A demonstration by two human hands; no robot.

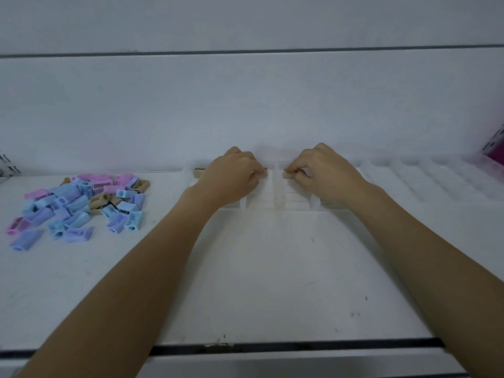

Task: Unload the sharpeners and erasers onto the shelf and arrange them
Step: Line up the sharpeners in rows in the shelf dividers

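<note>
Pinching one tan sharpener (265, 173) in the left hand (231, 177), another in the right hand (324, 174), seating both along the tray's (272, 193) back row, seemingly sorting colours from the pile (81, 205).

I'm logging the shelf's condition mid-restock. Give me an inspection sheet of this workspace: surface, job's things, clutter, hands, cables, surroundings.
Surface: white shelf, scuffed, with small dark marks.
Job's things: loose pile of sharpeners in blue, purple, pink and tan at left; clear divider trays along the back.
Clutter: nothing seen.
Hands: left hand pinches a tan sharpener; right hand pinches a second tan sharpener; both are over the trays.
Cables: nothing seen.
Surroundings: pale back wall; pink box at the far right edge.
</note>
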